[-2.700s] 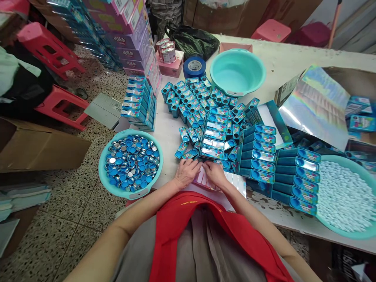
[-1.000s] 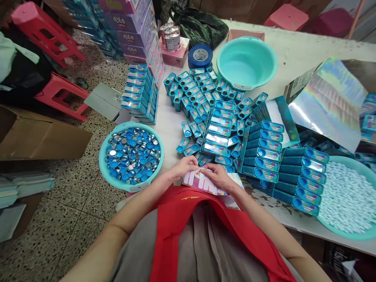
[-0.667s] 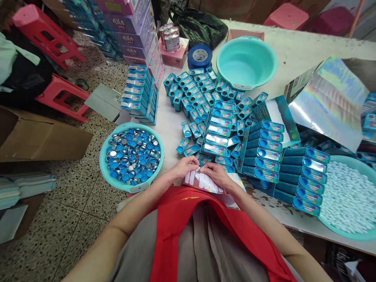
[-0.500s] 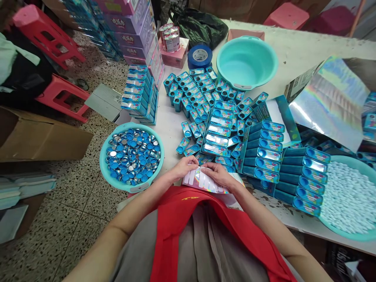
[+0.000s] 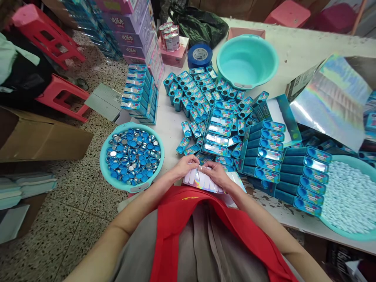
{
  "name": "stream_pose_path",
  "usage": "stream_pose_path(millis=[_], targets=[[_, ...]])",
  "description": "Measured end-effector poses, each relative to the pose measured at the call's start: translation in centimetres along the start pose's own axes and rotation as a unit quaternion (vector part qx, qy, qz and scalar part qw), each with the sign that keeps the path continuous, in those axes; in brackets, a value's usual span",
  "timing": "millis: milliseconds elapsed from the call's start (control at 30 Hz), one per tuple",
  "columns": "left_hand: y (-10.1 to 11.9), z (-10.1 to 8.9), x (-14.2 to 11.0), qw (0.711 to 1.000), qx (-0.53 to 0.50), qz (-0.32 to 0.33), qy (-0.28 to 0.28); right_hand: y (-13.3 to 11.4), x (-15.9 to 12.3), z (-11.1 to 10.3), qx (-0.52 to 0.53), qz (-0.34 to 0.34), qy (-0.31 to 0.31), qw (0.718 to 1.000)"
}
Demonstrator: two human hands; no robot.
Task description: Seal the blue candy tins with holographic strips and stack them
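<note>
both hands, left and right, grip closed at the fingertips on the iridescent sticker sheet; loose blue tins lie beyond the grip on the desk.

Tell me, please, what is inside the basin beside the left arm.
The basin holds a heap of small, round blue and silver caps. Its floor and whatever lies under the top layer are covered.

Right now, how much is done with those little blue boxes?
Some look done: the stacked blue boxes sit in neat rows. Left hand and right hand meet over a shiny sheet; what they pinch is too small to tell. The loose blue boxes lie jumbled, so they're probably left.
</note>
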State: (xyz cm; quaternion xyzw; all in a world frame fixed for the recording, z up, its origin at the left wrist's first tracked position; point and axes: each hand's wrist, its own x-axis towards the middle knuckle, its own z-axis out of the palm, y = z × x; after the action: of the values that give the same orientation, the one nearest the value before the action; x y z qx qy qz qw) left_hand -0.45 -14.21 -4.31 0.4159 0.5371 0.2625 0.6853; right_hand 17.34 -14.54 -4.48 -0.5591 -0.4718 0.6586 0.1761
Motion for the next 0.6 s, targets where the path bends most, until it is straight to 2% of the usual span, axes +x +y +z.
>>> stream_pose_path(millis=[267, 500, 600], targets=[[0.6, -1.5, -0.5, 0.984, 0.127, 0.070, -0.099, 0.3, 0.4, -0.1, 0.028, -0.002, -0.006, 1.000], [1.1, -1.3, -0.4, 0.953, 0.250, 0.163, -0.061, -0.4, 0.2, -0.5, -0.006, -0.015, -0.028, 0.999], [1.1, -0.8, -0.7, 0.942, 0.275, 0.195, -0.011, -0.8, 0.0, -0.9, -0.053, -0.048, -0.062, 0.996]])
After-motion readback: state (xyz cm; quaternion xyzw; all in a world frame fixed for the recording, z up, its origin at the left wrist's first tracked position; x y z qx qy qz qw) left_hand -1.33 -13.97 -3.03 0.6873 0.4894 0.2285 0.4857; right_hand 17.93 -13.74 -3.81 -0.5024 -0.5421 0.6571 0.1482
